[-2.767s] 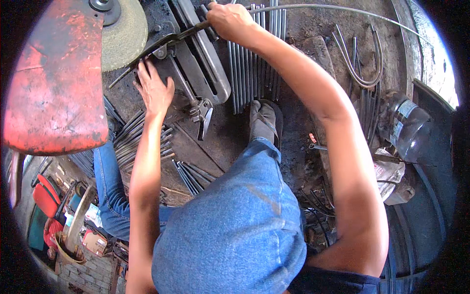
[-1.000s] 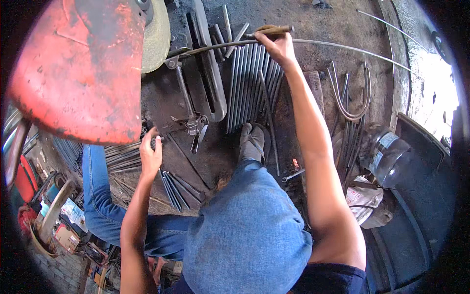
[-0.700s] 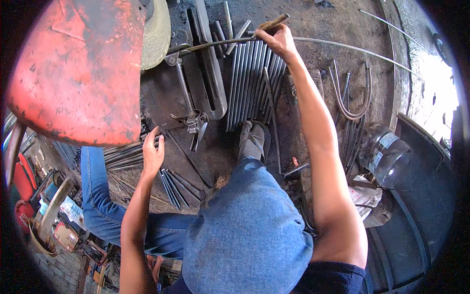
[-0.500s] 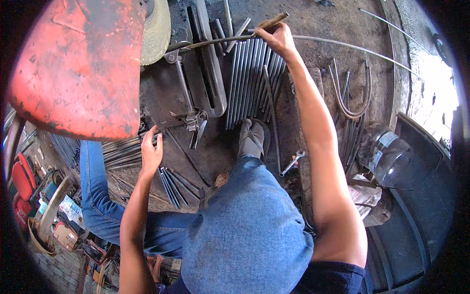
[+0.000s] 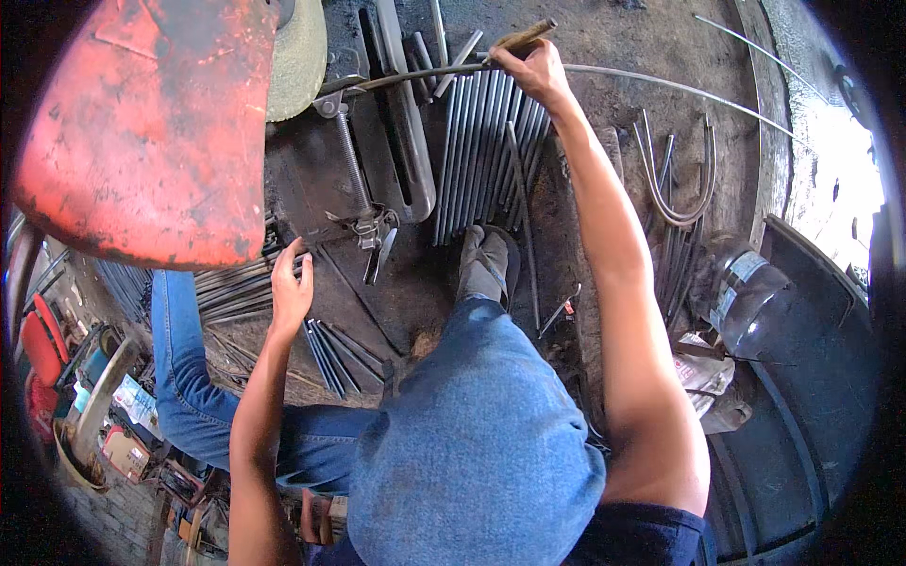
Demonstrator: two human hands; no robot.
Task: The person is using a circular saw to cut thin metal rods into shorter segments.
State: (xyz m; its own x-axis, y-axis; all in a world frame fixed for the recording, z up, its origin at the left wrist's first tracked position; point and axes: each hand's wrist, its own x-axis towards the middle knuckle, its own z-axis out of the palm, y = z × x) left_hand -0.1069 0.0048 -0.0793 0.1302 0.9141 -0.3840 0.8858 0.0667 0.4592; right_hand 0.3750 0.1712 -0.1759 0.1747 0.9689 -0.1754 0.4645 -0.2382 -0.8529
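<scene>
My right hand (image 5: pixel 530 72) is stretched far forward and shut on a long thin metal rod (image 5: pixel 661 87). The rod runs from the saw's clamp on the left out to the right. A short brown stick (image 5: pixel 522 36) pokes out above the same fingers. My left hand (image 5: pixel 291 283) lies with fingers apart on a stack of short cut rods (image 5: pixel 231 291) at the near edge of the dark saw base (image 5: pixel 311 189). The red saw guard (image 5: pixel 142 132) with its pale disc (image 5: pixel 300 52) hangs over the upper left.
A row of cut rods (image 5: pixel 481 141) lies on the ground past my grey shoe (image 5: pixel 486 264). Bent U-shaped rods (image 5: pixel 675 179) and a clear plastic jar (image 5: pixel 746 292) are to the right. More short rods (image 5: pixel 330 344) lie by my knee (image 5: pixel 472 453). Red cans and clutter fill the lower left.
My left hand has dropped from the saw base near the disc down to the stack of short rods. My right hand keeps hold of the long rod and has barely shifted in the last second.
</scene>
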